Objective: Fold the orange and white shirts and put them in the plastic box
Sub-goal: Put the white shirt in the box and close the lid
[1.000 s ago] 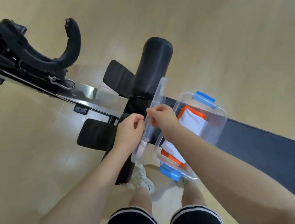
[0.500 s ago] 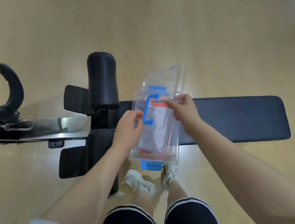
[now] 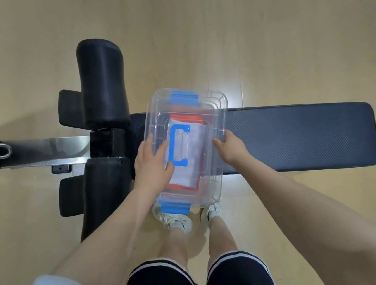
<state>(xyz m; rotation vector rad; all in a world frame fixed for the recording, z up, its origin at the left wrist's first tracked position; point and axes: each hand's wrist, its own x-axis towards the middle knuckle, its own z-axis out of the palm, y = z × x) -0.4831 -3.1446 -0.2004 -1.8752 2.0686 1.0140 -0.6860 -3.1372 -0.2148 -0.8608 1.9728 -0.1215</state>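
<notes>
The clear plastic box [image 3: 219, 105] lies across the black bench pad [image 3: 300, 138] with its clear lid on top, and the lid's blue handle [image 3: 175, 146] faces up. Through the lid I see the folded white shirt [image 3: 195, 146] lying on the folded orange shirt [image 3: 186, 117]. My left hand [image 3: 152, 168] presses flat on the left part of the lid with straight fingers. At the lid's right edge, my right hand [image 3: 231, 148] grips the rim, thumb on top. Blue latches sit at the far end [image 3: 182, 98] and the near end [image 3: 175, 208].
Black foam rollers [image 3: 102, 81] and a steel beam [image 3: 41, 153] of the gym bench stand to the left of the box. My shoes [image 3: 175, 219] are on the wooden floor just below the box's near end. Bench pad stretches to the right.
The lid, held upright beside the open box a second ago, has swung over and now lies flat on the box. My left hand has flattened onto it; the view has shifted right.
</notes>
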